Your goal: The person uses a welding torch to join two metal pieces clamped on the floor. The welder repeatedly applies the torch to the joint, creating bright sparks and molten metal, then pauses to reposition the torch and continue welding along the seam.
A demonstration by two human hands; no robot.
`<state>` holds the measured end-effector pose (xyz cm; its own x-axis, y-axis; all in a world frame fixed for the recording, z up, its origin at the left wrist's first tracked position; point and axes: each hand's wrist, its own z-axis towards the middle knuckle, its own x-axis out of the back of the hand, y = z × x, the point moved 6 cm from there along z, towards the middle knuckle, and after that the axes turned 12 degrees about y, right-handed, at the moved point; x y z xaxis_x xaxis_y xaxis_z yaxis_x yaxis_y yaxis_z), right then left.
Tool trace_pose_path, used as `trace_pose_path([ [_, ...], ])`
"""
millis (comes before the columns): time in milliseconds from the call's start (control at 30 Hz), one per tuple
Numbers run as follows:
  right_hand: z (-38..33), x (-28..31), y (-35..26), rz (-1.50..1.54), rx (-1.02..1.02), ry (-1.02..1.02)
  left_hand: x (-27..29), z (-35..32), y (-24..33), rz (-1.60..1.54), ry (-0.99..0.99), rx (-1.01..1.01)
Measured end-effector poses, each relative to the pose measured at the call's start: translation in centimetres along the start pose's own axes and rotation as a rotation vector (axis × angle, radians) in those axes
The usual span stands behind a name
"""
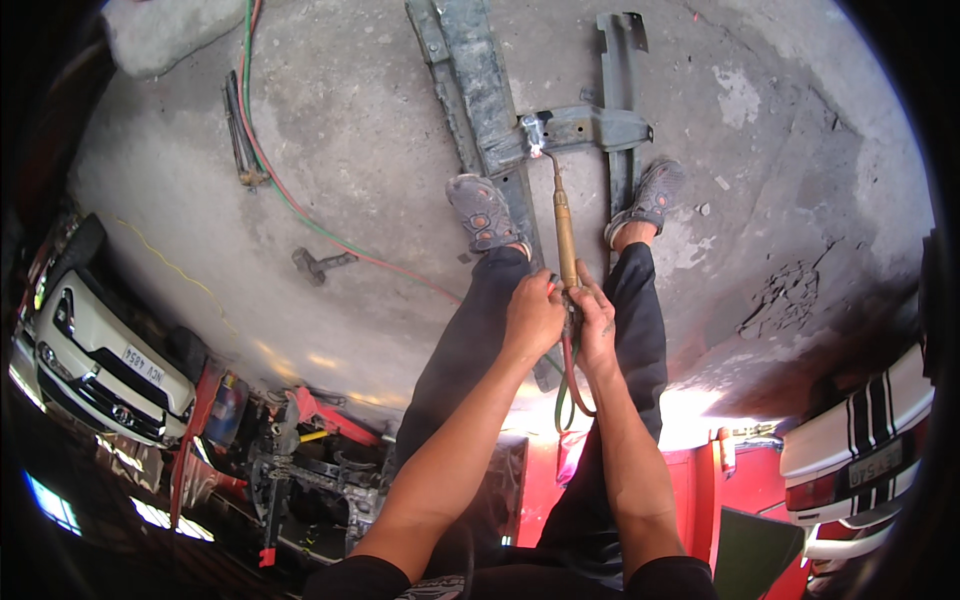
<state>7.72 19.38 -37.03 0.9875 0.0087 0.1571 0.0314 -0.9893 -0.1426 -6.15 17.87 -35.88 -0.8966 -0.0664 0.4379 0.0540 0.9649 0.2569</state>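
A brass-coloured gas torch (566, 240) points away from me, its thin bent tip at a bright, glowing spot on a grey steel crosspiece (580, 130). My right hand (596, 320) is closed around the torch's lower handle. At the valve end, my left hand (535, 315) has its fingers closed beside a small red knob; its fingertips are partly hidden. A red hose (568, 360) and a green one loop down from the handle between my forearms. The crosspiece joins a long, wide steel beam (475, 90) and crosses a narrower steel channel (620, 80).
My shoes stand on the concrete by the steel parts. A hammer (318, 265) and dark metal bars (240, 135) lie left, near the trailing red and green hoses (290, 200). Cars are at left (110, 365) and right (860, 440); a red-painted structure (690, 490) is behind me.
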Motion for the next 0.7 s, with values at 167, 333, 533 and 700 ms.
trace_pose_path([
  [167,-0.2,-0.4,-0.5,-0.026,0.025,-0.002,0.1,0.0,0.0,0.011,-0.002,0.004],
  [333,0.1,-0.5,-0.7,-0.09,0.065,-0.003,0.0,0.1,-0.3,0.011,0.003,-0.009],
  [533,0.4,-1.0,-1.1,-0.105,0.101,0.012,0.3,0.1,0.0,-0.029,0.034,-0.004],
  [700,0.4,-0.8,-1.2,-0.138,0.096,0.017,0.3,0.0,0.0,-0.042,0.032,0.004],
])
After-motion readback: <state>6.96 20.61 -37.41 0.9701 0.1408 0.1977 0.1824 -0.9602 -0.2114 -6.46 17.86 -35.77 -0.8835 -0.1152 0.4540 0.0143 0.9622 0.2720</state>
